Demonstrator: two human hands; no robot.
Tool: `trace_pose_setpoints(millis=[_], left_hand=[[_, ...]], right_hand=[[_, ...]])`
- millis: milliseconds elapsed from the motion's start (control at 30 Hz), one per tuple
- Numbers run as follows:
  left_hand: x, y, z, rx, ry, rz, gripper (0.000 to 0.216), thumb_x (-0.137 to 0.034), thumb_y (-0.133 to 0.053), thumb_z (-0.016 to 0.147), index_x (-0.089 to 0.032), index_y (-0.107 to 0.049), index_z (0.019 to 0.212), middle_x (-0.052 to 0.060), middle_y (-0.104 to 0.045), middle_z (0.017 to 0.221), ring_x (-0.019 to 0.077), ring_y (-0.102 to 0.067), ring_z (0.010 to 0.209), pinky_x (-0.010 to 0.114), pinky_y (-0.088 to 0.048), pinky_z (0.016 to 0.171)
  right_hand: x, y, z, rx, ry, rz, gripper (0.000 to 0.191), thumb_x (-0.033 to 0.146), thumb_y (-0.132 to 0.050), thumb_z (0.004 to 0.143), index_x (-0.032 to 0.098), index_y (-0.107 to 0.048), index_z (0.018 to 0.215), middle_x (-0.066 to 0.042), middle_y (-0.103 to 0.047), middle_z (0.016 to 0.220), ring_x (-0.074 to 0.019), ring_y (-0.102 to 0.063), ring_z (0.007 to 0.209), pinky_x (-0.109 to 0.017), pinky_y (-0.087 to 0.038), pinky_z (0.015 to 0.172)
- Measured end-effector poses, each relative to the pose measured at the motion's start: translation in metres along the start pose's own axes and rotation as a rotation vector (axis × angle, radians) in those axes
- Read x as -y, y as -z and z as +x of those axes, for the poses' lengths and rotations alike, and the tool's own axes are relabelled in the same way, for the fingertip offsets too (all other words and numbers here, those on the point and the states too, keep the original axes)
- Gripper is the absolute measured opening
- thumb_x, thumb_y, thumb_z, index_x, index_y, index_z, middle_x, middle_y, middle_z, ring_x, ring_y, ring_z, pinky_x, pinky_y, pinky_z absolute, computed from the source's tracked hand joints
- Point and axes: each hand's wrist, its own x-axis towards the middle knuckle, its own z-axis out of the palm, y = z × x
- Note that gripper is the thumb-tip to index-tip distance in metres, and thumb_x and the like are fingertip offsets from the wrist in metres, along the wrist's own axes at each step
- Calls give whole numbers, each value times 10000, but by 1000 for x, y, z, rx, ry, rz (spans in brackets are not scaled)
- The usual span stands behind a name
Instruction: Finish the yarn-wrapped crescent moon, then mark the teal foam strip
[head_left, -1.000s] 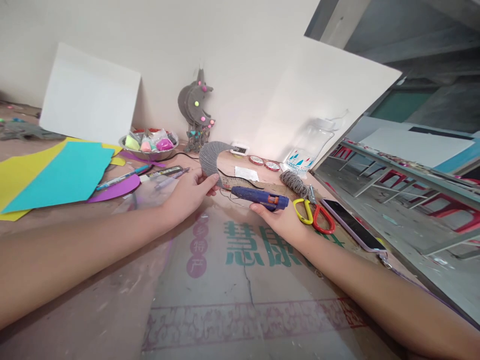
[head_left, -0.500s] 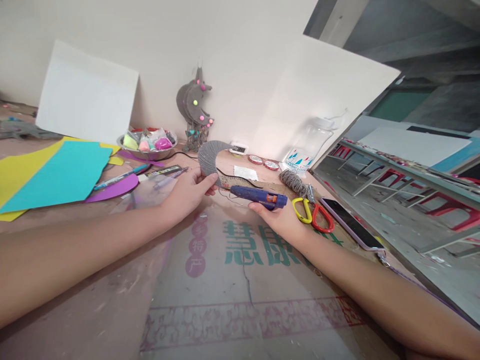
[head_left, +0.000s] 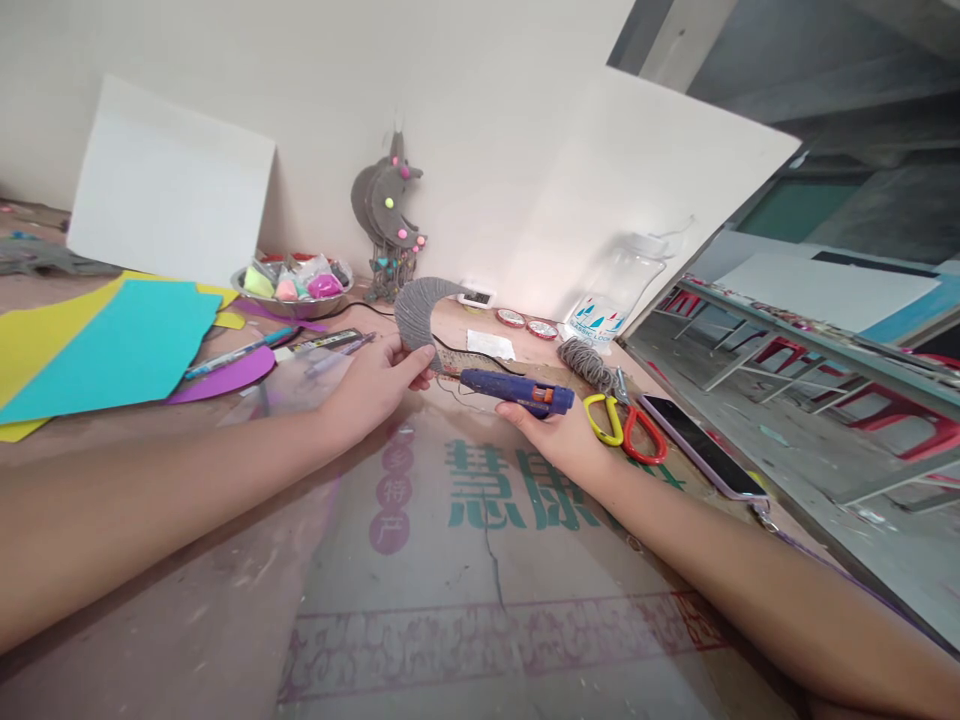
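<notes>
My left hand [head_left: 371, 385] pinches the lower end of a grey yarn-wrapped crescent [head_left: 417, 312], holding it upright above the table. My right hand [head_left: 559, 435] grips a blue glue gun [head_left: 517, 391] lying sideways, its nozzle pointing left at the crescent's bare cardboard end, close to my left thumb. A thin grey strand runs from the crescent toward a loose bundle of grey yarn [head_left: 586, 362] on the table to the right.
Yellow and red scissors [head_left: 626, 428] and a phone [head_left: 700, 459] lie right of my right hand. Teal, yellow and purple paper sheets [head_left: 112, 350], pens, a metal bowl of coloured clay [head_left: 294, 288], a finished grey moon ornament [head_left: 390, 215], a clear jar [head_left: 619, 290] and white boards stand behind.
The glue gun has shifted slightly left toward the crescent's end. Both hands otherwise keep their holds.
</notes>
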Motion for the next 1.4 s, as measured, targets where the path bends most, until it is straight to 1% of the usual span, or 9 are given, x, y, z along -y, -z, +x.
trace_pose_setpoints(millis=[200, 400, 500, 567, 667, 767, 900, 1167, 1400], left_hand=[[-4, -1, -2, 3, 15, -5, 242, -401, -524, 833, -181, -561, 739, 13, -631, 712, 160, -605, 703, 274, -468, 695], [-3, -1, -2, 18, 0, 4, 239, -399, -520, 841, -182, -555, 746, 0, -624, 707, 148, -600, 700, 261, -462, 690], [-2, 0, -1, 8, 6, 1, 247, -398, -514, 846, -180, -554, 738, 5, -623, 710, 150, -599, 702, 262, -462, 693], [-1, 0, -1, -1, 14, 2, 245, -395, -517, 845, -181, -552, 730, 9, -623, 705, 155, -597, 699, 267, -464, 690], [0, 0, -1, -4, 15, -13, 241, -395, -523, 842, -181, -551, 735, 8, -621, 700, 157, -597, 698, 269, -464, 688], [1, 0, 0, -11, 7, -22, 247, -402, -524, 842, -178, -554, 743, 6, -621, 705, 153, -598, 699, 264, -461, 686], [0, 0, 0, -25, 15, 4, 252, -406, -518, 842, -178, -557, 742, 6, -627, 713, 154, -599, 697, 260, -460, 681], [1, 0, 0, -18, 20, 17, 250, -417, -518, 834, -185, -566, 758, 9, -643, 725, 167, -622, 720, 265, -465, 694], [0, 0, 0, -2, 13, 10, 242, -396, -511, 851, -176, -561, 765, 6, -630, 726, 154, -612, 717, 255, -462, 694]], right_hand=[[-2, 0, 1, 1, 4, -5, 280, 455, -648, 740, 178, -638, 781, -33, -690, 703, -206, -643, 682, -321, -532, 656], [-2, 0, 2, -18, 25, -3, 243, 430, -648, 749, 192, -642, 796, -29, -691, 670, -237, -663, 763, -355, -532, 733], [-1, 0, 2, -21, 14, 10, 237, 436, -647, 745, 201, -626, 767, -27, -689, 663, -232, -662, 707, -352, -537, 689], [0, 0, 1, -33, 7, 23, 242, 438, -651, 739, 201, -624, 779, -36, -703, 698, -232, -667, 700, -349, -540, 665], [-1, 0, 1, -40, 8, 22, 245, 437, -654, 738, 197, -628, 777, -45, -708, 716, -237, -671, 716, -359, -542, 685], [-1, 1, 0, -24, 33, 27, 249, 441, -642, 754, 194, -624, 773, -36, -696, 688, -222, -664, 674, -360, -539, 711], [-2, 1, 0, 5, 47, 53, 292, 469, -639, 754, 185, -628, 822, -38, -700, 721, -210, -662, 686, -331, -538, 689], [-2, 0, 1, 8, 29, 53, 347, 536, -634, 740, 194, -626, 799, -48, -693, 720, -212, -650, 674, -330, -532, 653], [-2, 0, 1, 2, 22, 20, 320, 510, -643, 734, 193, -614, 762, -36, -674, 675, -216, -644, 666, -346, -525, 688]])
